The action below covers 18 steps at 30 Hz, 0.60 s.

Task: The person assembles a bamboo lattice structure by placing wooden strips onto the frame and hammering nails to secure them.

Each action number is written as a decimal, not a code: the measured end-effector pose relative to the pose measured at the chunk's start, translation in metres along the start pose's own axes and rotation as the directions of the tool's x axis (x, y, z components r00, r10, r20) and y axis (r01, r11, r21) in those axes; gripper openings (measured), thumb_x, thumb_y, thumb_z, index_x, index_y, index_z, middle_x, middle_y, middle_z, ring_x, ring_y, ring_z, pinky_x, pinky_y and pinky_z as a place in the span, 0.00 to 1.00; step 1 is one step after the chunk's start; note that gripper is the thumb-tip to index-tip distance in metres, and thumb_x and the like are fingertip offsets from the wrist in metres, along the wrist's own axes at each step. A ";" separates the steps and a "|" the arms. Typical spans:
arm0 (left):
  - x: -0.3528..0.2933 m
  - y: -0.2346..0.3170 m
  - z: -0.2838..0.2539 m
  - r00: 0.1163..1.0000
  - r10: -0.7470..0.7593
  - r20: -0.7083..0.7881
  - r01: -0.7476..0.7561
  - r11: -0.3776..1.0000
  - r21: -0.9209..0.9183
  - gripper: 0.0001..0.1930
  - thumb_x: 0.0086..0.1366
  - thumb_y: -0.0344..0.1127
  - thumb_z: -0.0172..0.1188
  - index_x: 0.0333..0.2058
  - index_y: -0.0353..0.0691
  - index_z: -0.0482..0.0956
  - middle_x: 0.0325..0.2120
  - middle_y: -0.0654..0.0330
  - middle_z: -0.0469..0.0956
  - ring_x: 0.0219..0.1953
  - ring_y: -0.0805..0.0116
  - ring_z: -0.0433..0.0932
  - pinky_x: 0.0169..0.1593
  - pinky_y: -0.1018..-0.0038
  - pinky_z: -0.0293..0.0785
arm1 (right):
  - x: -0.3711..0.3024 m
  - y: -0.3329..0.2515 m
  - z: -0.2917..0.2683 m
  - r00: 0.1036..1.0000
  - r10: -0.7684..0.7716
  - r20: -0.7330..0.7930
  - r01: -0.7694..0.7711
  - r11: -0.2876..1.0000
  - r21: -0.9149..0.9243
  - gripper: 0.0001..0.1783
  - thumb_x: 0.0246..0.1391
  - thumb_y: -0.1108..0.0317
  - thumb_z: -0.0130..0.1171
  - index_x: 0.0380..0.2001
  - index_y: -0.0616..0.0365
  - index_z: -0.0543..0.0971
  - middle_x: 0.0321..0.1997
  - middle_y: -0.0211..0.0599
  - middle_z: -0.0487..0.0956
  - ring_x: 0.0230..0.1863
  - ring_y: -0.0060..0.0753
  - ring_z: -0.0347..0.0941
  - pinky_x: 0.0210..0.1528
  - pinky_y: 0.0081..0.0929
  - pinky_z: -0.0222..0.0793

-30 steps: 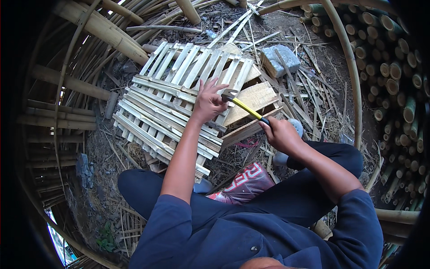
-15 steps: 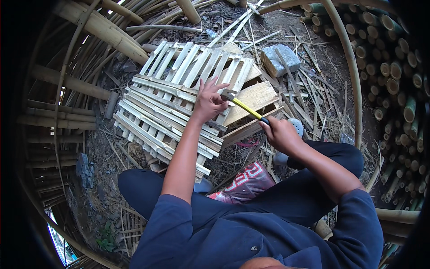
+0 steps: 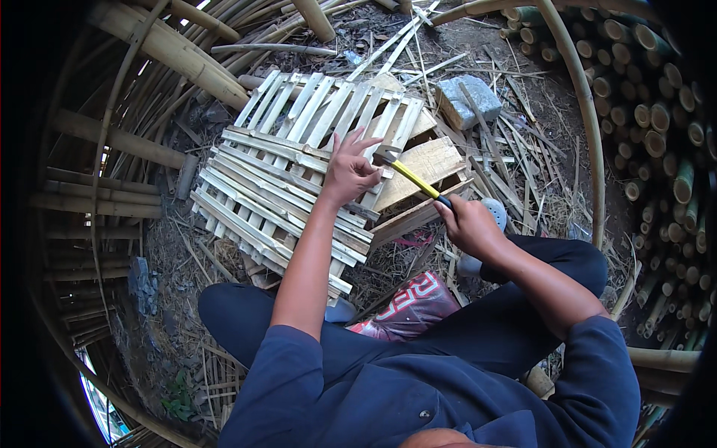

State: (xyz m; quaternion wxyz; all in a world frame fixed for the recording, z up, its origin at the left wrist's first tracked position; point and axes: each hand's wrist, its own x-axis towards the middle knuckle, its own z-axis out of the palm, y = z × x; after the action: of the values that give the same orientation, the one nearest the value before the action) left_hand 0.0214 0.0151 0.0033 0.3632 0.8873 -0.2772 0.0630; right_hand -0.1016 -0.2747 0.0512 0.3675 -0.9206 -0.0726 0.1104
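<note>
My right hand (image 3: pixel 474 226) is closed around the dark grip of a hammer (image 3: pixel 411 177) with a yellow handle. The hammer's metal head is just right of my left hand's fingertips, over the slats. My left hand (image 3: pixel 345 172) pinches thumb and forefinger together at the right edge of a bamboo slat panel (image 3: pixel 261 196), its other fingers raised. Whatever is in the pinch is too small to make out. The panel has pale bamboo strips crossing in two directions and rests on wooden boards (image 3: pixel 418 166).
A grey stone block (image 3: pixel 468 101) lies beyond the boards at the right. Cut bamboo poles (image 3: pixel 657 119) are stacked at far right; thick poles (image 3: pixel 187 63) slant in at upper left. Between my legs sits a printed red and dark bag (image 3: pixel 411 308). Bamboo scraps litter the ground.
The hammer head has shifted slightly to the right, away from my left fingertips. My left hand keeps its pinch in nearly the same place.
</note>
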 end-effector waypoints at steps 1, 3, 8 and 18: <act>-0.001 0.000 -0.001 1.000 -0.004 -0.014 0.004 1.000 -0.007 0.16 0.53 0.37 0.76 0.14 0.45 0.78 0.60 0.61 0.81 0.76 0.52 0.60 0.79 0.43 0.27 | 0.000 -0.005 -0.004 1.000 0.027 0.013 -0.028 0.999 0.025 0.23 0.72 0.54 0.54 0.33 0.66 0.77 0.23 0.61 0.79 0.30 0.70 0.77 0.36 0.60 0.71; -0.001 0.000 -0.002 1.000 -0.005 -0.029 0.004 1.000 -0.022 0.15 0.52 0.37 0.76 0.14 0.45 0.79 0.60 0.61 0.81 0.75 0.51 0.60 0.79 0.43 0.28 | 0.001 -0.003 -0.003 0.999 0.031 -0.039 -0.028 0.997 0.072 0.24 0.72 0.53 0.54 0.32 0.67 0.78 0.24 0.62 0.79 0.30 0.70 0.77 0.36 0.59 0.71; 0.001 0.004 -0.002 0.999 0.014 -0.031 -0.016 0.999 -0.047 0.10 0.54 0.35 0.74 0.18 0.45 0.83 0.59 0.60 0.81 0.75 0.50 0.61 0.79 0.43 0.31 | 0.005 0.002 -0.011 0.996 0.082 -0.038 -0.079 0.993 0.092 0.26 0.72 0.53 0.53 0.31 0.68 0.79 0.24 0.63 0.79 0.30 0.70 0.77 0.37 0.58 0.70; 0.000 -0.002 0.001 0.985 -0.071 -0.160 0.056 0.994 -0.095 0.10 0.68 0.30 0.57 0.34 0.39 0.88 0.53 0.54 0.84 0.69 0.47 0.70 0.77 0.48 0.48 | 0.006 -0.003 -0.016 0.997 0.051 -0.066 -0.045 0.995 0.087 0.26 0.72 0.53 0.54 0.30 0.69 0.78 0.24 0.62 0.78 0.29 0.67 0.75 0.35 0.56 0.67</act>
State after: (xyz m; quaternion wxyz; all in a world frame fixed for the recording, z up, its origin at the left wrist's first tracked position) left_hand 0.0223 0.0157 0.0019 0.4261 0.8703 -0.2205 0.1111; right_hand -0.0918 -0.2819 0.0642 0.4061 -0.9087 -0.0332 0.0906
